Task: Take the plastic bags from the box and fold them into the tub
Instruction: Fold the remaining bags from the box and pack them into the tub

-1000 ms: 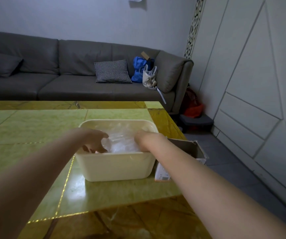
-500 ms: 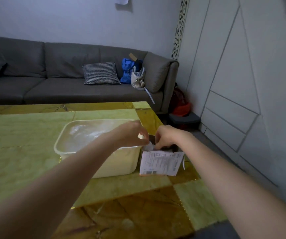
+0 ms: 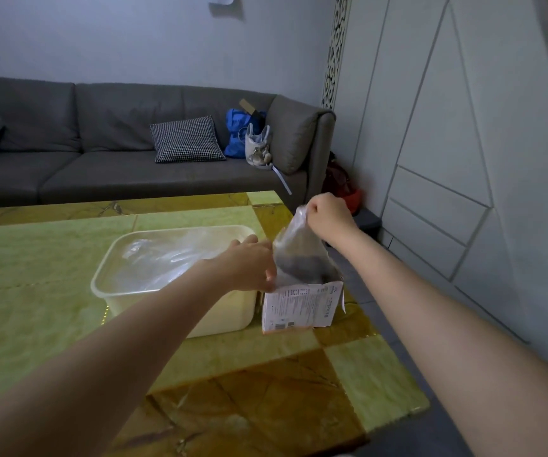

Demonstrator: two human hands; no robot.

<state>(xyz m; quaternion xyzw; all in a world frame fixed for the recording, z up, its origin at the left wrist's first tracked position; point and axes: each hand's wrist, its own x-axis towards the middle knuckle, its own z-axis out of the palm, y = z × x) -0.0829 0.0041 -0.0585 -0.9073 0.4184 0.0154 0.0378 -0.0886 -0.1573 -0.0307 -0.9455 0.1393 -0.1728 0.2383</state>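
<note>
**Clear bag drawn up out of the box**

The box [image 3: 302, 306] interior is hidden behind the bag and its printed front panel; the left fingertips are blurred. The clear plastic bag [image 3: 299, 255] hangs upright above the box, long axis vertical, its lower end still in the opening. The right hand [image 3: 328, 214] pinches its top corner; the left hand [image 3: 249, 263] holds its lower edge, though the grip is hard to read. Left of the box, touching it, the cream tub [image 3: 180, 311] holds crumpled clear bags [image 3: 163, 255].
</note>
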